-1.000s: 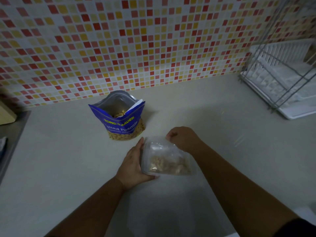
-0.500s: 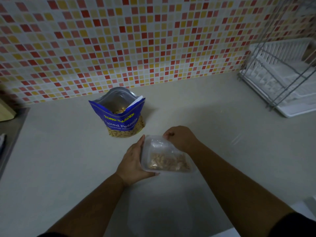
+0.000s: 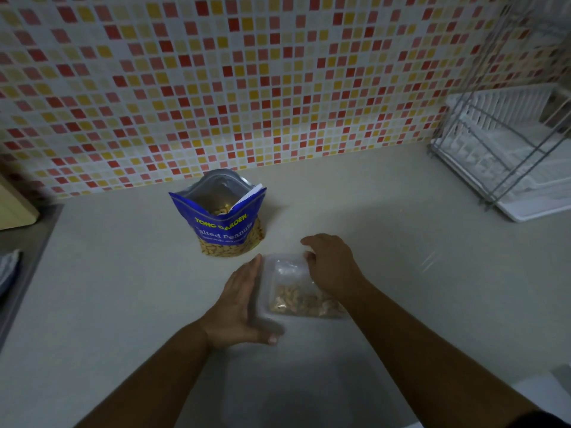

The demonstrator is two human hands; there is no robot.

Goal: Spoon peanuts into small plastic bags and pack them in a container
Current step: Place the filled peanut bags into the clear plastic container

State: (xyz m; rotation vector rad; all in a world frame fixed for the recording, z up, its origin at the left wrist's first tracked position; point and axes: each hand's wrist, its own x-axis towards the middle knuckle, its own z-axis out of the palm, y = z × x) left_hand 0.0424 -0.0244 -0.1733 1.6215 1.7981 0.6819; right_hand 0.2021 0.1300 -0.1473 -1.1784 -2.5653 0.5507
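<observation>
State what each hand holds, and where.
Both hold the small plastic bag of peanuts: left hand against its left side, right hand at its top right.

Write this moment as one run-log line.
left hand: flat beside small bag | right hand: pressing bag top | bag: on counter, holds peanuts | blue peanut pouch: open, upright
</observation>
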